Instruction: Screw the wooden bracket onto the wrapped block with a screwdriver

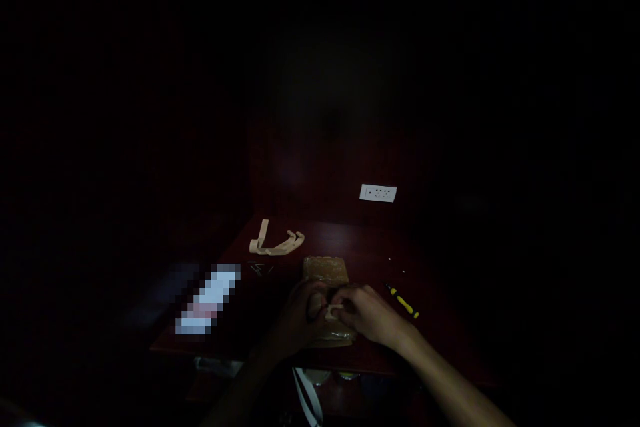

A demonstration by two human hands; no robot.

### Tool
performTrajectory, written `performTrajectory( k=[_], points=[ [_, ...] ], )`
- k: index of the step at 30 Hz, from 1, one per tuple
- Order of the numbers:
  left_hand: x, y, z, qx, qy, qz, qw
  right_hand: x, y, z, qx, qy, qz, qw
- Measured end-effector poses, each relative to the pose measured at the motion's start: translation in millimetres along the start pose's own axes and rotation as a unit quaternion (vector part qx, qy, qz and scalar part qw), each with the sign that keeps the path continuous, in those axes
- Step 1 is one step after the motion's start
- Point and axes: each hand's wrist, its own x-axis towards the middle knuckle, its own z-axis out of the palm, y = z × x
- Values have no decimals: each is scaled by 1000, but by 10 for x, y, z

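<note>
Below the near edge of the table [380, 359], a white strap [307, 397] hangs down, and some other things there are too dark to name. Both forearms reach over this edge. Near the middle of the near edge, the two hands meet above a brown pack [325, 269], which lies lengthwise from near to far. The right hand [363, 310] has its fingers bent and pinches a small pale piece [333, 311]. This piece is over the pack, between the hands. The left hand [303, 307] is curved close at the other side of the piece; it is in shadow, and I cannot tell how firmly its fingers close. Towards the near left corner lies a bright sheet [207, 300], blurred into squares. To the right of the right hand, a yellow and black screwdriver [404, 302] lies slanted. Farther, on the left part, several thin screws [257, 269] are scattered. Just beyond them, near the far left corner, rests a pale hook [277, 250]. Behind the far edge, a white socket [378, 193] is on the dark wall.
</note>
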Motion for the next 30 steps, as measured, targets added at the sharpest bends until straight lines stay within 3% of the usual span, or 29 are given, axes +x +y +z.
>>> performTrajectory(
  k=[12, 22, 30],
  points=[
    [35, 56, -65, -23, -29, -26, 999, 0, -11, 12, -33, -17, 17, 999],
    [9, 7, 19, -28, 2, -29, 999, 6, -8, -1, -26, -23, -1, 999],
    [-16, -51, 39, -17, -8, -24, 1000, 9, -54, -16, -27, -42, 13, 999]
  ],
)
